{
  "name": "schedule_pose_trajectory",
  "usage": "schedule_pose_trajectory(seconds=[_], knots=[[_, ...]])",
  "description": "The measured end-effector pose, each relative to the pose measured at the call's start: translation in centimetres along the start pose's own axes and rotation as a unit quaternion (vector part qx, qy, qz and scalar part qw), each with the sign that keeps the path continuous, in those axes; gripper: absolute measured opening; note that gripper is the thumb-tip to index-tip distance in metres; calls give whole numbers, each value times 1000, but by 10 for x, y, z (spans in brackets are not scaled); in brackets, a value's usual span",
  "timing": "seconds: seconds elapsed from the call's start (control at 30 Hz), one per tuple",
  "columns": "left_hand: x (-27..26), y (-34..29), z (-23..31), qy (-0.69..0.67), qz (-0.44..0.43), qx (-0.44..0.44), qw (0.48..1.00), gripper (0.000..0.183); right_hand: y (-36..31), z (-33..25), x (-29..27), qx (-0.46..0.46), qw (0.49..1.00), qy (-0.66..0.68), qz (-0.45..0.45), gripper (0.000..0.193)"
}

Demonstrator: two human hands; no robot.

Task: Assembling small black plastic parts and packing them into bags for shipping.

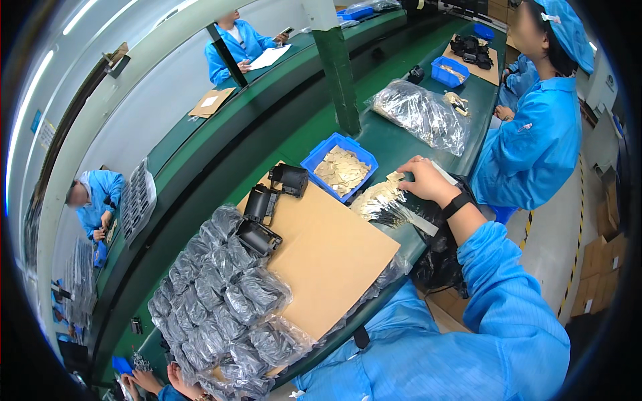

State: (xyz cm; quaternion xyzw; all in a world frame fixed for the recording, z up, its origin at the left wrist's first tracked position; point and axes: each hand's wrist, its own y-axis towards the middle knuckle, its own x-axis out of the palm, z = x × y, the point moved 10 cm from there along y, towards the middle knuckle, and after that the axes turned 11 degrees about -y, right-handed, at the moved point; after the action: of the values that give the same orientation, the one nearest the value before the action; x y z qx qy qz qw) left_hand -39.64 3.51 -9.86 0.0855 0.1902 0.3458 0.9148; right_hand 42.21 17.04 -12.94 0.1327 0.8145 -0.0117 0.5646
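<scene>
My right hand (425, 180), with a black wristband, is closed in a pinch on a small cream strip. It is over a fanned pile of cream strips (376, 201) with thin dark and pale ends. Beside the pile stands a blue bin (314, 164) heaped with flat cream pieces (342, 170). At the lower left edge, a hand with a bracelet (182, 382) seems to be my left hand; it is against the bagged parts (210, 301), with its fingers partly hidden. Several black plastic housings (259, 238) sit on the brown cardboard sheet (341, 250).
A clear plastic bag of parts (424, 115) and another blue bin (450, 71) lie farther along the green bench. A person in blue (535, 144) sits close on the right. Another person's hands (142, 382) work at the lower left. A green post (336, 80) rises behind the bench.
</scene>
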Motion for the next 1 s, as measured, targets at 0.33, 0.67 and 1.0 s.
schedule_pose_trajectory(seconds=[0.33, 0.67, 1.0], knots=[[8, -9, 78, -102, 108, -7, 989, 29, 2, 17, -8, -6, 995, 98, -32, 17], [268, -183, 276, -176, -460, 37, 870, 33, -88, -249, -119, -409, 866, 266, 111, 9], [307, -187, 260, -299, -392, -41, 869, 11, -116, -284, -88, -400, 838, 368, 40, 15]])
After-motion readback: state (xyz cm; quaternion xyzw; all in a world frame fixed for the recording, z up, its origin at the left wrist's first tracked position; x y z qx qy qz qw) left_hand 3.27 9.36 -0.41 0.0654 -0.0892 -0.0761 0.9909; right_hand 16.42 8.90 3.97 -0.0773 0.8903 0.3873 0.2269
